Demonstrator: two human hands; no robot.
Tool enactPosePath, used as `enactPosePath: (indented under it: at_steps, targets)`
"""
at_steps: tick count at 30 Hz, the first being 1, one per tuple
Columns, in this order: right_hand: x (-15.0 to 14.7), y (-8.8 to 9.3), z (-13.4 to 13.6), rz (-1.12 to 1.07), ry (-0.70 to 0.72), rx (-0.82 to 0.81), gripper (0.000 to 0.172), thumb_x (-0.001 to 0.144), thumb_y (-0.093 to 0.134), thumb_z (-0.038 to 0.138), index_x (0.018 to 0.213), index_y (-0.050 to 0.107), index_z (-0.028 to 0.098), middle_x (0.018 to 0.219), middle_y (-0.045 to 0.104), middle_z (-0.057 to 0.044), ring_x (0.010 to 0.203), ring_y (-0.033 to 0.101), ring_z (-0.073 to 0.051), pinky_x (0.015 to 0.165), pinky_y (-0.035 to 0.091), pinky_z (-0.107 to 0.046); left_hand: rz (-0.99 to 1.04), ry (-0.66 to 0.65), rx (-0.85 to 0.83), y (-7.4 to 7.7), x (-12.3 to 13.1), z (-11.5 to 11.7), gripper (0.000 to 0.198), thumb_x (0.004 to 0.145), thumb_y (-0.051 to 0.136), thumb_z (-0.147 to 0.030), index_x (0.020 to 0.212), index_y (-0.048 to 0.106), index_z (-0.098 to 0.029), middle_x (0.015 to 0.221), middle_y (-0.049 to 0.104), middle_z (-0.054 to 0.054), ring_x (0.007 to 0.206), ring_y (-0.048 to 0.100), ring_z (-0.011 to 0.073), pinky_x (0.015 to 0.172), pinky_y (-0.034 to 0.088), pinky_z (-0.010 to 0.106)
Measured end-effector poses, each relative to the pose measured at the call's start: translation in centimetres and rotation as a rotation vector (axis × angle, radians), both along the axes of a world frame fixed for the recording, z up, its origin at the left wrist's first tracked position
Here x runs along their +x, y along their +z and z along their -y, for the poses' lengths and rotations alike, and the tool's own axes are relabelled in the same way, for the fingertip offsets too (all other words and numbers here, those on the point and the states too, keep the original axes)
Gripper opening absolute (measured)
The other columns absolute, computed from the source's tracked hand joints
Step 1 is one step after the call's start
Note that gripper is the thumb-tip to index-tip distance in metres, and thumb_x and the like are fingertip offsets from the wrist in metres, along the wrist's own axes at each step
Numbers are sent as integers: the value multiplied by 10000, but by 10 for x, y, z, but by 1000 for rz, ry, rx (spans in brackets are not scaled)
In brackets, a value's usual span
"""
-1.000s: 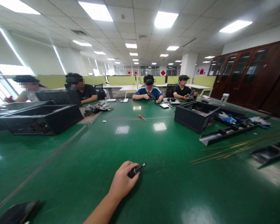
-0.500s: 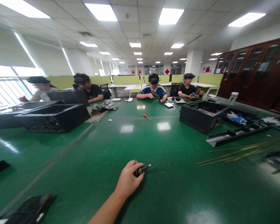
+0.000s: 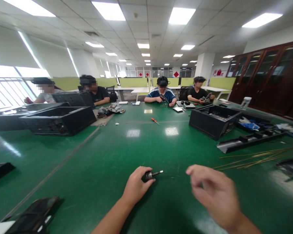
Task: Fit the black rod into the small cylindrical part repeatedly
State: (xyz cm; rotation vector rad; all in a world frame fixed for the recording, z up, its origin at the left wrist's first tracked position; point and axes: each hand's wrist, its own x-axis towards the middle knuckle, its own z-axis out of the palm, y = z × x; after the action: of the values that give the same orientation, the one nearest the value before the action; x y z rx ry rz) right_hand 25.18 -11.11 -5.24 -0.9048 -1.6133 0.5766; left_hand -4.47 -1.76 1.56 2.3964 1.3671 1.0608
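My left hand (image 3: 136,188) rests on the green table (image 3: 148,146) with its fingers wrapped round a short black tool handle (image 3: 148,175). The handle's metal tip points right. My right hand (image 3: 215,195) hovers just right of that tip, above the table. It is blurred by motion and its fingers look partly curled. I cannot make out anything in it.
An open black computer case (image 3: 210,123) stands at mid right, with a long black panel (image 3: 249,140) and thin yellow sticks (image 3: 254,157) nearer me. Another black case (image 3: 61,122) stands at left. An orange screwdriver (image 3: 155,121) lies mid-table. Several people sit along the far side.
My right hand has come into view from the lower right, close to the tool's tip. My left hand still grips the tool in about the same spot.
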Motion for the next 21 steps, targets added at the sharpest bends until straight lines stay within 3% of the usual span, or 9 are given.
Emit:
enactPosePath:
  at_steps: [3, 5, 13, 21]
  targets:
    - [-36, 59, -67, 143, 17, -114, 422, 778, 749, 252, 1187, 649, 266, 1223, 603, -96, 1097, 586, -279, 906, 516, -396, 1, -61, 6, 1, 3, 3, 246, 770, 717, -229, 1008, 662, -208, 935, 701, 61, 875, 665, 198, 805, 554, 339]
    - [-56, 76, -85, 190, 58, -162, 486, 748, 744, 247, 1220, 628, 253, 1268, 565, -95, 1121, 575, -262, 899, 511, -376, -19, -110, 27, 1, 6, 5, 242, 793, 691, -233, 1032, 668, -211, 960, 702, 75, 903, 667, 203, 831, 553, 347]
    - [-67, 50, -84, 239, 153, -190, 237, 732, 748, 230, 968, 729, 213, 1127, 643, -81, 1065, 607, -232, 976, 457, -378, -85, -190, 22, -1, 13, 5, 226, 825, 648, -247, 1046, 690, -224, 974, 699, 87, 896, 672, 200, 808, 565, 326]
    - [-73, 49, -91, 222, 167, -176, 101, 772, 726, 204, 870, 747, 224, 987, 701, -60, 963, 631, -209, 893, 480, -349, -76, -191, -42, -2, 14, 5, 238, 809, 678, -253, 1045, 690, -225, 978, 696, 75, 893, 667, 191, 810, 559, 323]
